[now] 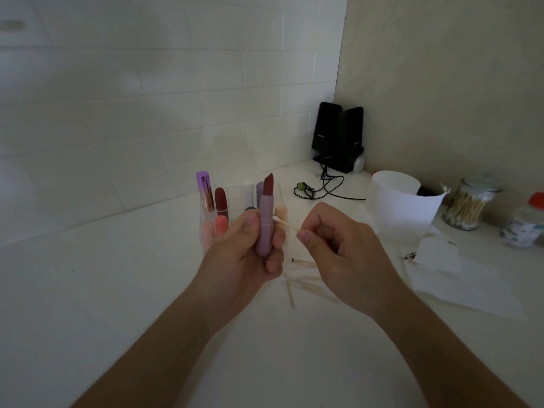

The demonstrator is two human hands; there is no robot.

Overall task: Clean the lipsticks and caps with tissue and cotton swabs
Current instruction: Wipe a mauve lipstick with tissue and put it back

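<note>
My left hand (250,251) grips an uncapped lipstick (266,219) upright; its tube is mauve and its dark red bullet sticks out at the top. My right hand (332,245) pinches a cotton swab (284,223) by its wooden stick. The swab's white tip touches the tube's side just above my left fingers. Behind my left hand stands a clear holder (206,231) with several other lipsticks, among them a purple-capped one (204,189) and a dark red one (220,200). Several used swabs (303,285) lie on the counter under my hands.
A white tissue (459,278) with a red smear lies to the right. Behind it stand a white paper cup (403,201), a glass jar of swabs (468,206) and another small jar (524,228). Black speakers (338,136) with a cable (321,188) sit in the corner.
</note>
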